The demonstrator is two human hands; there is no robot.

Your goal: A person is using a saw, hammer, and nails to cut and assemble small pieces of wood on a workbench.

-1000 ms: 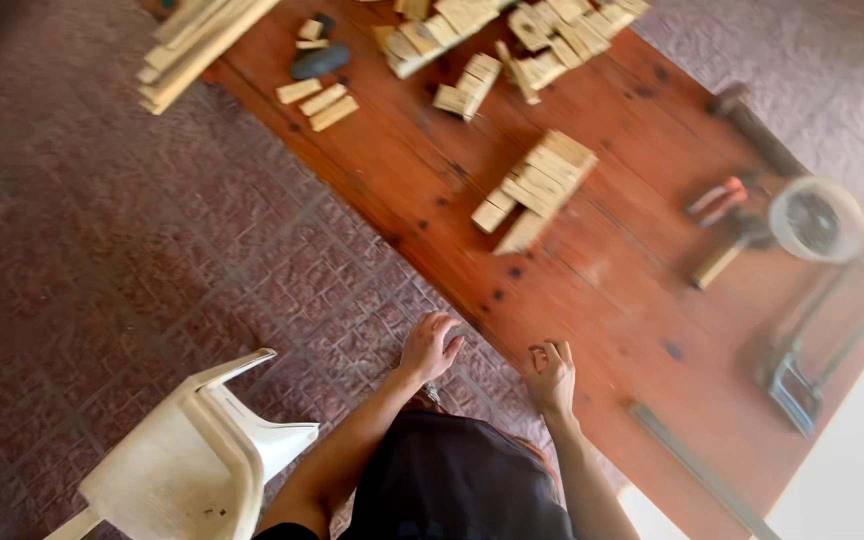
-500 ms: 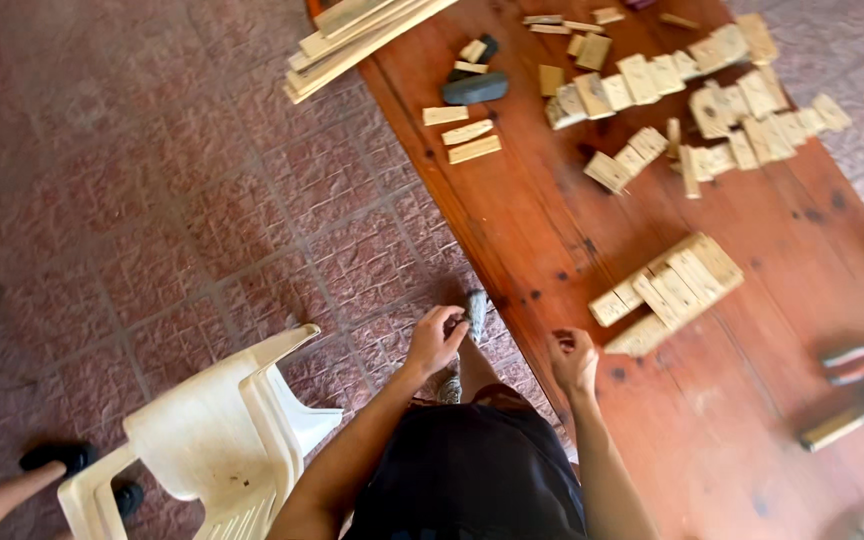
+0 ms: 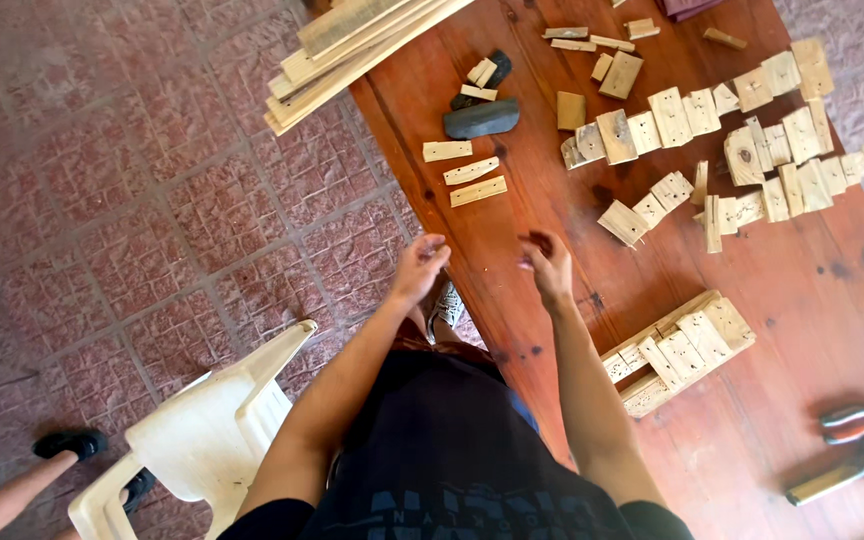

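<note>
My left hand (image 3: 420,270) hovers at the near-left edge of the long reddish wooden table (image 3: 552,330), fingers loosely apart and holding nothing. My right hand (image 3: 549,264) hangs over the tabletop beside it, fingers curled and apart, with nothing in it. Just beyond my hands lie three small flat wood strips (image 3: 467,170) and a dark oval stone (image 3: 481,118). A stacked bundle of small wood blocks (image 3: 677,350) sits to the right of my right forearm.
Several loose wood blocks (image 3: 742,150) are spread across the far right of the table. Long wooden slats (image 3: 352,50) overhang its far-left corner. Red-handled pliers (image 3: 857,420) and a hammer (image 3: 842,478) lie at the right. A white plastic chair (image 3: 202,440) stands on the brick floor by another person's sandalled foot (image 3: 67,443).
The view has swung toward the table's far end. Both hands have lifted forward over the table edge and now sit closer to the three strips and the stone.
</note>
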